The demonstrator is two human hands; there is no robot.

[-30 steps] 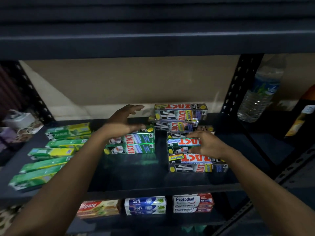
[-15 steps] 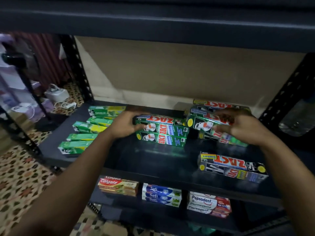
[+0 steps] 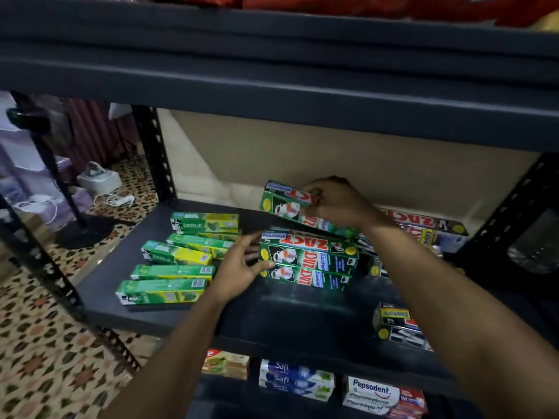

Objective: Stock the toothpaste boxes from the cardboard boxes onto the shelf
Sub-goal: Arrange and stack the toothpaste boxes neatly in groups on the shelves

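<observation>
My right hand (image 3: pixel 335 201) grips a green Zact toothpaste box (image 3: pixel 282 204) and holds it tilted in the air above the dark shelf (image 3: pixel 290 319). Below it lies a stack of two green Zact boxes (image 3: pixel 308 261). My left hand (image 3: pixel 239 267) rests against the left end of that stack, fingers spread and thumb on the lower box. Black Zact boxes lie at the back right (image 3: pixel 423 222) and near the front right (image 3: pixel 396 326), partly hidden by my right arm. No cardboard box is in view.
Several green Darlie boxes (image 3: pixel 175 267) lie in a loose row on the shelf's left part. The shelf below holds Colgate (image 3: pixel 225 362), Safi (image 3: pixel 295 379) and Pepsodent (image 3: pixel 384 394) boxes. A water bottle (image 3: pixel 535 249) stands beyond the right upright. Patterned floor lies left.
My right hand has lifted a green Zact box from the right pile and carried it left, above the green stack. My left hand stays at the stack's left end. The view shifted left.
</observation>
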